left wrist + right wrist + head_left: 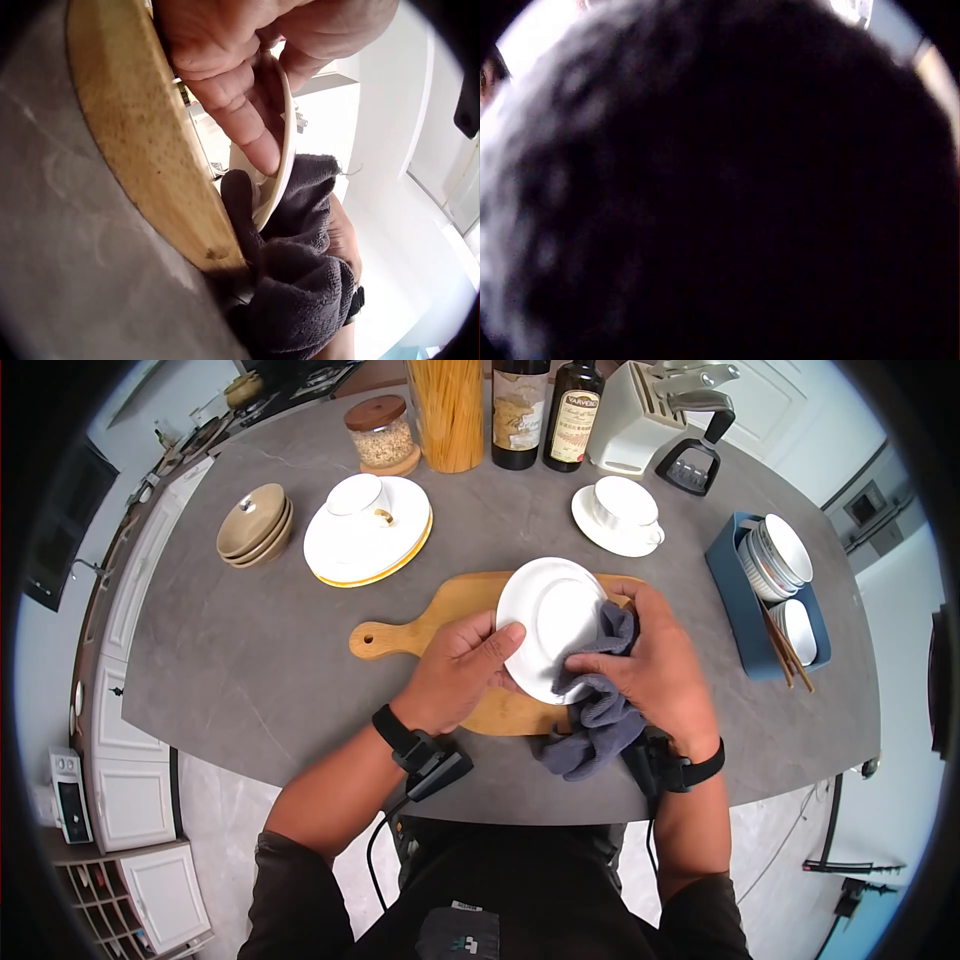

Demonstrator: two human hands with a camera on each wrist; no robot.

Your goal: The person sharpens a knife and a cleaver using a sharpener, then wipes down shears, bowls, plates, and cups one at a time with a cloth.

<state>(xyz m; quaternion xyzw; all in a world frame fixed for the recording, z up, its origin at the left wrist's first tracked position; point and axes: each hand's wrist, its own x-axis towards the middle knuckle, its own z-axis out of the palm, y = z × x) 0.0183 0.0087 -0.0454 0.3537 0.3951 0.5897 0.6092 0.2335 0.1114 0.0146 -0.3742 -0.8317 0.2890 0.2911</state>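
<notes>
A small white saucer (552, 622) is tilted up over the wooden cutting board (450, 610) in the head view. My left hand (455, 670) grips its left edge, thumb on the upper face and fingers behind, as the left wrist view also shows. On the other side my right hand (660, 670) holds a dark grey cloth (605, 715) folded about the saucer's right rim, the thumb pressing it on the face. The cloth's loose end hangs down over the board's near edge. In the right wrist view the dark cloth (562, 187) blocks nearly everything.
A cup on a saucer (615, 540) stands beyond the board. To the left are stacked plates (330, 555) with a cup on top, and brown bowls (250, 525). A blue bin (745, 625) with bowls and chopsticks stands right. Bottles (518, 420) and a knife block (625, 425) line the back.
</notes>
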